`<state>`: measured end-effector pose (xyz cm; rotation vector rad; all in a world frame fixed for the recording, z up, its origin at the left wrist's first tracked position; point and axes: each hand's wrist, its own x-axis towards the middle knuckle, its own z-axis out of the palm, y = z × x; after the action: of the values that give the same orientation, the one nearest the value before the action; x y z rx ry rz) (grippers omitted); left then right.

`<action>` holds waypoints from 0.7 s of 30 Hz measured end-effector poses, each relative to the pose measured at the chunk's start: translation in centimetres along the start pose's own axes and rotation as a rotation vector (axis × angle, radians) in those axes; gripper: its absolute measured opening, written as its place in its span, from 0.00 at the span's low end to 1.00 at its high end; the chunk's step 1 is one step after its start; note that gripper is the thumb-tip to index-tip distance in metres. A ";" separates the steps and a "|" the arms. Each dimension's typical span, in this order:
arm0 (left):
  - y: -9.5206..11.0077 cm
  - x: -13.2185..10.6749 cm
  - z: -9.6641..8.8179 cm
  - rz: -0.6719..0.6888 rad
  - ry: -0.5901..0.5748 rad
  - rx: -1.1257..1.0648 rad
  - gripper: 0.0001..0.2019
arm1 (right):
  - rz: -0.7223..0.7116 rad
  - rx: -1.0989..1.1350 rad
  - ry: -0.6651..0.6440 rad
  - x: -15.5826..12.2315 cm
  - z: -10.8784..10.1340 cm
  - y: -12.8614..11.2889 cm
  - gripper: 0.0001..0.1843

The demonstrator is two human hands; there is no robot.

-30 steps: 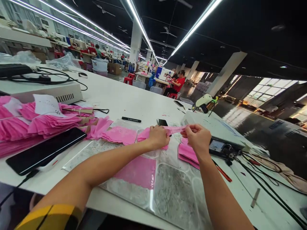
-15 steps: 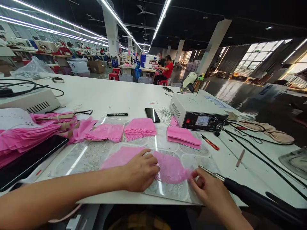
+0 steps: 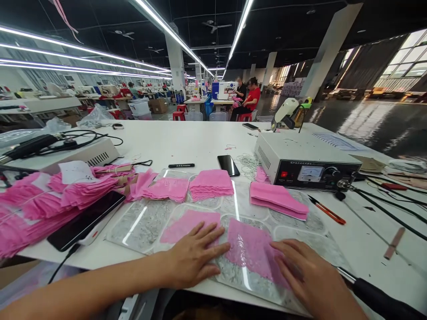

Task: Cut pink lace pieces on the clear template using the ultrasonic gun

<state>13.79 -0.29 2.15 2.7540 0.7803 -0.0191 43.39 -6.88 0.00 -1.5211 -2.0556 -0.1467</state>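
My left hand point(image 3: 196, 258) lies flat with fingers spread on the clear glass plate point(image 3: 143, 226), its fingertips at the left edge of a pink lace piece point(image 3: 250, 249). My right hand point(image 3: 307, 275) rests flat on the right side of that same lace piece, fingers stretched out. A second pink fabric piece point(image 3: 187, 222) lies under the glass just beyond my left hand. A black-handled tool point(image 3: 373, 298) with a metal tip lies beside my right wrist, not gripped as far as I can see.
Stacks of pink lace point(image 3: 210, 184) point(image 3: 276, 200) and a big pile point(image 3: 50, 195) lie behind and left. A white control box point(image 3: 307, 162), phones point(image 3: 228, 165) point(image 3: 86, 220), a black marker point(image 3: 182, 166), red snips point(image 3: 328, 212) and cables lie about. People work at a far table point(image 3: 247, 102).
Both hands came back from the far stack with a lace piece and laid it on the glass. My right hand has flattened from a pinch onto the lace.
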 end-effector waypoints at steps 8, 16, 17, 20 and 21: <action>0.5 0.6 -1.5 0.014 -0.039 0.004 0.30 | -0.091 0.090 -0.143 2.0 1.0 -0.2 0.17; 0.0 3.9 -3.5 0.066 0.111 -0.008 0.16 | 0.000 0.133 -0.030 3.1 1.1 1.5 0.20; -0.3 5.4 -4.2 0.046 0.166 -0.037 0.14 | 0.023 0.137 0.009 3.2 1.2 1.7 0.19; -1.4 11.0 -6.6 -0.038 0.231 -0.107 0.12 | 0.057 0.134 0.150 3.3 1.5 2.4 0.17; -1.7 13.1 -7.3 -0.058 0.247 -0.118 0.10 | 0.057 0.132 0.193 3.2 1.7 2.5 0.16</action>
<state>23.62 9.79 7.60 2.6513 0.8919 0.3504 44.46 -2.60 -0.37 -1.4254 -1.8322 -0.1279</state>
